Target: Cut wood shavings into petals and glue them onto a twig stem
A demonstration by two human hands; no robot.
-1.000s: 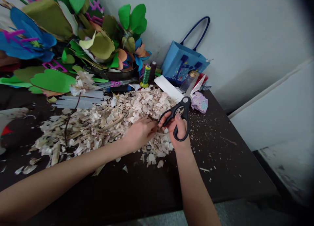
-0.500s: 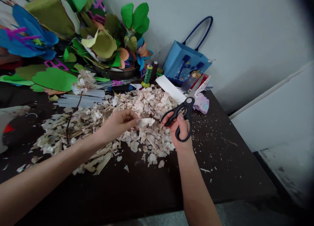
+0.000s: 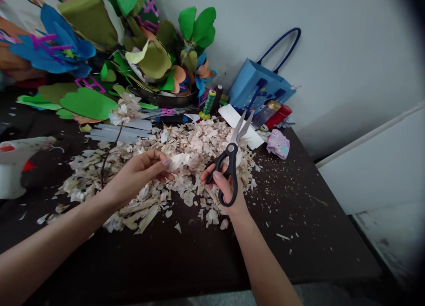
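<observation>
In the head view, set against the frame half a second earlier, the left hand is farther left over the heap of dried scraps, taking a pale piece with it. The right hand is farther left and nearer, and the scissors now point more directly to the far side.

Condition of hands: the left pinches the pale piece between thumb and fingers, its free end pointing right above the middle of the heap. The right has its thumb through one handle of the scissors and fingers at the other; the blades are slightly parted.

Risks, in my judgement. The piece looks thin and brittle; too firm a pinch could crack it, too light a one could drop it among scraps of the same colour, where it would be hard to find. Should the hands come together with the blades turned left, the left fingertips would be exposed to a cut. The blade tips overlap the white strip in this view; contact cannot be told, but a low swing could nudge it. The left forearm passes near the dark stem, which a careless sweep could knock over.
</observation>
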